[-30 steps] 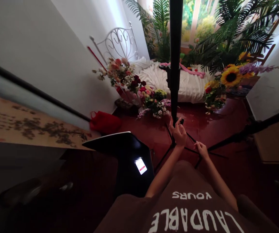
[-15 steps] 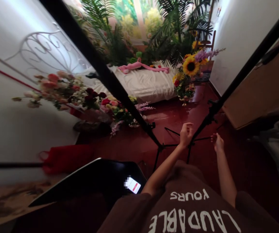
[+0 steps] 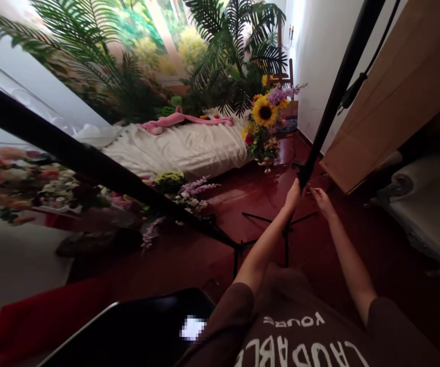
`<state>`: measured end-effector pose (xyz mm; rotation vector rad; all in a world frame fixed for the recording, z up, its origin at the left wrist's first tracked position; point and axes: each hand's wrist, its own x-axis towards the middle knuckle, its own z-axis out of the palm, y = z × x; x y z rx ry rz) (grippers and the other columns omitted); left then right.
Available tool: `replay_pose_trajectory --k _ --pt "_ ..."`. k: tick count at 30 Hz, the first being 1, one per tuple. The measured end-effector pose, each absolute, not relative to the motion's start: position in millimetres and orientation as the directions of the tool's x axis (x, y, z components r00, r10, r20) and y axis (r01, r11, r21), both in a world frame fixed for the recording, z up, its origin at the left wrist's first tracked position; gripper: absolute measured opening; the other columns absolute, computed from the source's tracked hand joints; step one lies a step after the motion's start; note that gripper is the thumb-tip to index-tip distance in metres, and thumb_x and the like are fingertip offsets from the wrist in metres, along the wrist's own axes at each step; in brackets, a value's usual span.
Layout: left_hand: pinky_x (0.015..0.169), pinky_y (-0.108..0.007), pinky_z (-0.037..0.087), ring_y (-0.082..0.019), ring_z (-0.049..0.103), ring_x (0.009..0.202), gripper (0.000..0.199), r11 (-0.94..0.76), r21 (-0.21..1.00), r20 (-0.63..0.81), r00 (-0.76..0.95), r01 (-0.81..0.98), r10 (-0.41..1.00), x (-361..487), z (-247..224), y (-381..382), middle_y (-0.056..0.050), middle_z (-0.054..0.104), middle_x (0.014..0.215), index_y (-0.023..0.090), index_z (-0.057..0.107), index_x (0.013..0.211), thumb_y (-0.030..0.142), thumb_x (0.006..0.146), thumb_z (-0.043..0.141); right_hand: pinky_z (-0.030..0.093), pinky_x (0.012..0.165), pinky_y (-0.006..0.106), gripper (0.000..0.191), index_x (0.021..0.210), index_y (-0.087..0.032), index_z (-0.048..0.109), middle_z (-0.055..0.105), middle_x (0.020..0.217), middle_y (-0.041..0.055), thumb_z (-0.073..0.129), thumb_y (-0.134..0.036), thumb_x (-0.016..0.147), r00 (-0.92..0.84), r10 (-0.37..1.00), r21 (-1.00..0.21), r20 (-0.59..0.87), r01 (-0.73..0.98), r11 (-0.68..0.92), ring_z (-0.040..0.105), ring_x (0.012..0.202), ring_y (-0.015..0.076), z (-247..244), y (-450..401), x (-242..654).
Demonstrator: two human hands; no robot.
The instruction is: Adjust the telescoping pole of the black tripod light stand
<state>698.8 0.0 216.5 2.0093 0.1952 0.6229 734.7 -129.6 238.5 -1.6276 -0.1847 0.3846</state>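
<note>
My left hand (image 3: 292,194) is closed around the lower pole of the right black tripod stand (image 3: 321,122), just under a dark clamp (image 3: 299,166). To the right of the pole is my right hand (image 3: 322,202). Its fingers are bent together in a pinch close to the pole, and what lies between them is too small and dark to make out. The stand's thin legs (image 3: 303,220) spread over the red floor below. A second black tripod stand (image 3: 89,165) slants across the left side, away from both hands.
A bed with a cream sheet (image 3: 189,148) holds a pink plush toy (image 3: 174,120). Sunflowers (image 3: 264,111) and palms stand around it. At the right are a brown board (image 3: 380,102) and a rolled white material (image 3: 426,188). A dark table (image 3: 135,326) sits at lower left.
Both hands have come to the right stand's pole, the left now gripping it and the right close beside it. The view has turned right and the left stand slants lower.
</note>
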Motion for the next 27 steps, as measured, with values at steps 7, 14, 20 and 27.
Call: replay_pose_trajectory --k 7,14,20,27 --pt "0.080 -0.032 0.051 -0.024 0.067 0.098 0.035 -0.540 0.837 0.323 0.874 -0.087 0.362 694 220 2 -0.016 0.065 0.111 0.015 0.048 0.123 0.039 0.097 0.046 0.049 0.056 0.025 0.064 0.086 -0.024 0.054 0.071 0.080 0.0013 0.075 -0.076 0.054 0.903 0.429 -0.995 -0.027 0.015 -0.096 0.065 0.067 0.0155 234 -135 742" --pt "0.085 -0.036 0.051 -0.026 0.067 0.101 0.037 -0.532 0.840 0.350 0.857 -0.109 0.378 698 217 1 -0.018 0.065 0.111 0.015 0.049 0.120 0.042 0.096 0.048 0.054 0.086 0.032 0.051 0.082 -0.023 0.058 0.069 0.094 0.0018 0.087 -0.054 0.054 0.913 0.372 -0.981 0.166 0.192 -0.033 0.066 0.089 0.0165 240 -136 745" --pt "0.084 -0.037 0.052 -0.027 0.068 0.099 0.037 -0.518 0.848 0.340 0.863 -0.110 0.373 695 219 2 -0.018 0.066 0.110 0.014 0.048 0.121 0.041 0.096 0.049 0.055 0.090 0.038 0.038 0.066 -0.020 0.061 0.069 0.111 0.0055 0.088 -0.039 0.046 0.907 0.411 -0.996 0.086 0.086 0.021 0.066 0.094 0.0188 243 -137 754" --pt "0.084 -0.037 0.052 -0.027 0.068 0.100 0.036 -0.547 0.830 0.345 0.871 -0.109 0.351 695 219 2 -0.021 0.064 0.115 0.012 0.047 0.121 0.038 0.097 0.046 0.049 0.102 0.043 0.014 0.048 -0.020 0.064 0.073 0.106 0.0076 0.065 -0.024 0.061 0.905 0.384 -0.971 0.184 0.228 -0.071 0.066 0.105 0.0231 242 -137 747"
